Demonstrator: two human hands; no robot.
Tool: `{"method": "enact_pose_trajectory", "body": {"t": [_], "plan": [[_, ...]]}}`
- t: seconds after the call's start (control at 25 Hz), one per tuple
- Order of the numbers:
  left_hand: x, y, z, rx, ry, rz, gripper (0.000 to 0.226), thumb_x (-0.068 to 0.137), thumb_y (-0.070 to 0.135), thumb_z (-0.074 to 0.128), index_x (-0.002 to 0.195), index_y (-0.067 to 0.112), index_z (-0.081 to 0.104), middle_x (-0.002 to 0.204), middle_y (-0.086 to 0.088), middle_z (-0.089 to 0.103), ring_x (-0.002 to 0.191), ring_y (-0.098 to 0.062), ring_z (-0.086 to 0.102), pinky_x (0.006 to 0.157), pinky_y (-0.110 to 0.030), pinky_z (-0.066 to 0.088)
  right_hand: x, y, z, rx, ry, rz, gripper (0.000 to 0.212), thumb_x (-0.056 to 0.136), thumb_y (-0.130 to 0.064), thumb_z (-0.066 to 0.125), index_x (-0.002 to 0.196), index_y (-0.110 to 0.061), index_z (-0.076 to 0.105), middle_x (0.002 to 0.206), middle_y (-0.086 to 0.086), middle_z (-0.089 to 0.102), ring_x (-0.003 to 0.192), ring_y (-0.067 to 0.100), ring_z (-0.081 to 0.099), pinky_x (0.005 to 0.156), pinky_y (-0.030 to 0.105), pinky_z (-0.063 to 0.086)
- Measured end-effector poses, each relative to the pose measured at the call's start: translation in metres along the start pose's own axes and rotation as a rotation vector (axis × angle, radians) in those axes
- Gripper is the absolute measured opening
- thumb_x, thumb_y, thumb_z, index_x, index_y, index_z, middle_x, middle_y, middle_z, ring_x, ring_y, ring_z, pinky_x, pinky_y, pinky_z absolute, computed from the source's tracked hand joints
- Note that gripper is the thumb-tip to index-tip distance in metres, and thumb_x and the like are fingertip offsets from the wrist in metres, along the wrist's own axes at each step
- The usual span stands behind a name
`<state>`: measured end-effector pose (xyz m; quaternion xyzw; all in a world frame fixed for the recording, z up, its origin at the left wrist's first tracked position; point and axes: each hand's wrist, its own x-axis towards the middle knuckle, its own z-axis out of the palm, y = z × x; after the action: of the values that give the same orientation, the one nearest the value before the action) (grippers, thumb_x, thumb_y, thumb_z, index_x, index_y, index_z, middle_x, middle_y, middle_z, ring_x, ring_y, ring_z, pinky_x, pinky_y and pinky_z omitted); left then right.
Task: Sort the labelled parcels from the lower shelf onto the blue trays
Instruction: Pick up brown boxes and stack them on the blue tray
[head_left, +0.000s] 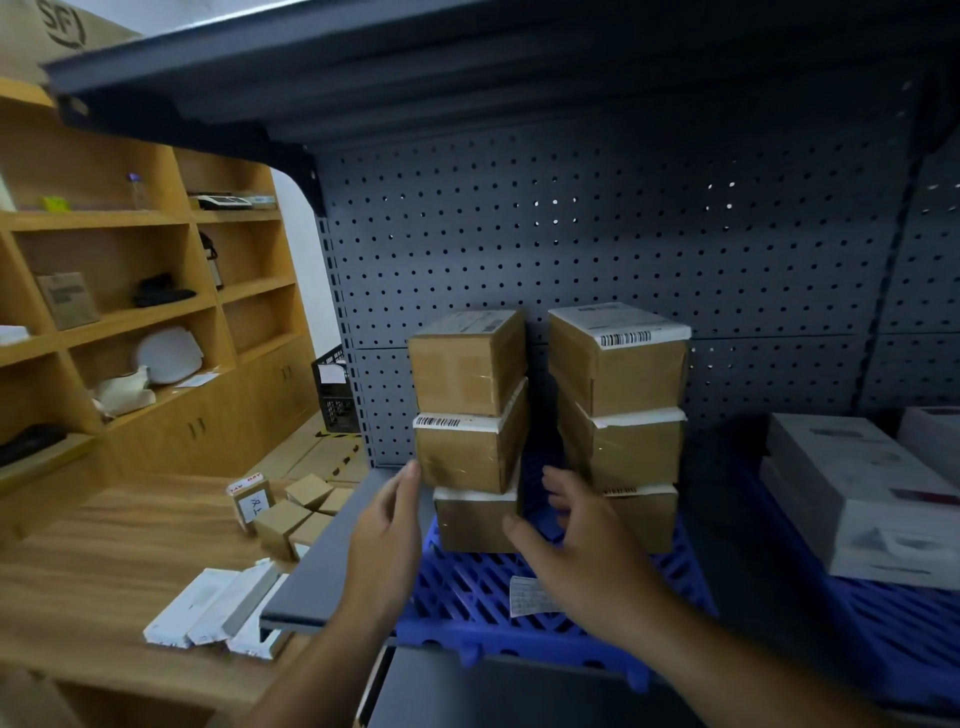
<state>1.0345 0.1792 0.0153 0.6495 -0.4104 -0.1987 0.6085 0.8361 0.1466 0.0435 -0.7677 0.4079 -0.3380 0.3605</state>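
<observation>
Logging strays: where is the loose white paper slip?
In the head view the white paper slip lies on the blue slatted plastic tray, before the two stacks of brown cardboard parcels, partly under the right hand.

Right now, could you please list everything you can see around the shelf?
Left tray: one, blue, on the shelf.
Right tray: one, blue, same shelf.
Parcels: six, brown, two stacks of three on left tray.
White boxes: at least two, stacked on right tray.
Small boxes: about five, brown, on the counter.
Packets: three, white, counter's near edge.
Slip: one, white, lying on left tray.
Crate: one, black, floor beyond counter.
Pegboard: one, grey, behind the stacks.
Left hand: open, beside left stack.
Right hand: open, fingers in the gap between stacks.
</observation>
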Motion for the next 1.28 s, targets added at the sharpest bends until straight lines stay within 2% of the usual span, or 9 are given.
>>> {"method": "enact_pose_trajectory", "body": {"t": [0.12, 0.2, 0.36, 0.52, 0.68, 0.76, 1.0, 1.12, 1.28], "plan": [[0.001, -0.002, 0.006, -0.024, -0.004, 0.046, 0.063, 0.095, 0.063, 0.047, 0.144, 0.026, 0.06, 0.14, 0.011, 0.064, 0.131, -0.006, 0.055, 0.107, -0.025, 0.044, 0.017, 0.006, 0.012, -0.015, 0.02, 0.083, 0.081, 0.091, -0.049, 0.064, 0.159, -0.02, 0.03, 0.157, -0.001, 0.043, 0.14, 0.015, 0.042, 0.103, 0.025, 0.033], [0.0, -0.001, 0.011, -0.024, -0.001, 0.049, 0.057, 0.099, 0.058, 0.049, 0.146, 0.027, 0.057, 0.133, 0.019, 0.061, 0.12, 0.011, 0.054, 0.089, -0.004, 0.037, 0.021, 0.007, 0.021, -0.01, 0.024, 0.094, 0.074, 0.09, -0.044, 0.066, 0.154, -0.02, 0.039, 0.146, -0.002, 0.052, 0.129, 0.011, 0.048, 0.096, 0.022, 0.035], [-0.004, 0.001, 0.018, -0.003, 0.015, 0.068, 0.053, 0.101, 0.054, 0.048, 0.148, 0.028, 0.054, 0.128, 0.024, 0.058, 0.1, 0.035, 0.046, 0.075, 0.009, 0.036, 0.025, 0.005, 0.027, 0.014, 0.027, 0.112, 0.034, 0.086, -0.039, 0.063, 0.119, -0.031, 0.062, 0.111, -0.015, 0.064, 0.107, 0.007, 0.061, 0.088, 0.028, 0.052], [-0.01, 0.008, 0.02, 0.003, 0.015, 0.089, 0.018, 0.103, 0.048, 0.05, 0.119, 0.052, 0.057, 0.098, 0.059, 0.058, 0.099, 0.035, 0.05, 0.073, 0.009, 0.036, 0.025, 0.006, 0.027, 0.049, 0.03, 0.101, 0.03, 0.085, -0.035, 0.064, 0.115, -0.031, 0.066, 0.108, -0.014, 0.07, 0.099, 0.003, 0.063, 0.085, 0.027, 0.054], [-0.014, 0.016, 0.019, -0.019, -0.014, 0.113, 0.013, 0.103, 0.046, 0.05, 0.106, 0.059, 0.052, 0.094, 0.064, 0.052, 0.098, 0.039, 0.046, 0.074, 0.011, 0.033, 0.024, 0.004, 0.026, 0.089, 0.056, 0.087, 0.03, 0.087, -0.03, 0.067, 0.117, -0.033, 0.063, 0.111, -0.015, 0.068, 0.099, -0.002, 0.06, 0.077, 0.015, 0.046], [-0.014, 0.015, 0.019, -0.02, -0.014, 0.118, 0.013, 0.103, 0.046, 0.05, 0.106, 0.058, 0.053, 0.094, 0.063, 0.054, 0.098, 0.039, 0.047, 0.074, 0.011, 0.034, 0.025, 0.003, 0.026, 0.102, 0.072, 0.076, 0.032, 0.088, -0.029, 0.067, 0.118, -0.036, 0.059, 0.112, -0.018, 0.065, 0.101, -0.005, 0.058, 0.077, 0.012, 0.045], [-0.013, 0.008, 0.016, 0.0, -0.031, 0.144, 0.028, 0.101, 0.047, 0.052, 0.128, 0.046, 0.057, 0.104, 0.047, 0.067, 0.108, 0.026, 0.055, 0.081, 0.004, 0.041, 0.027, -0.002, 0.029, 0.067, 0.075, 0.07, 0.059, 0.088, -0.034, 0.067, 0.144, -0.028, 0.05, 0.131, -0.008, 0.06, 0.119, 0.009, 0.056, 0.1, 0.035, 0.053], [-0.014, 0.006, 0.015, -0.001, -0.041, 0.139, 0.05, 0.101, 0.046, 0.053, 0.148, 0.029, 0.052, 0.13, 0.027, 0.065, 0.127, 0.007, 0.056, 0.091, -0.001, 0.042, 0.026, -0.005, 0.028, 0.039, 0.069, 0.076, 0.065, 0.088, -0.035, 0.067, 0.148, -0.026, 0.046, 0.136, -0.005, 0.058, 0.121, 0.01, 0.056, 0.101, 0.036, 0.053], [-0.03, 0.011, 0.012, 0.06, 0.2, 0.371, 0.047, 0.102, 0.043, 0.053, 0.147, 0.028, 0.049, 0.146, 0.011, 0.054, 0.137, -0.009, 0.049, 0.112, -0.031, 0.04, 0.014, -0.009, 0.026, 0.058, 0.072, 0.05, 0.069, 0.088, -0.036, 0.068, 0.151, -0.029, 0.04, 0.14, -0.01, 0.052, 0.124, 0.005, 0.051, 0.096, 0.021, 0.044]]}}
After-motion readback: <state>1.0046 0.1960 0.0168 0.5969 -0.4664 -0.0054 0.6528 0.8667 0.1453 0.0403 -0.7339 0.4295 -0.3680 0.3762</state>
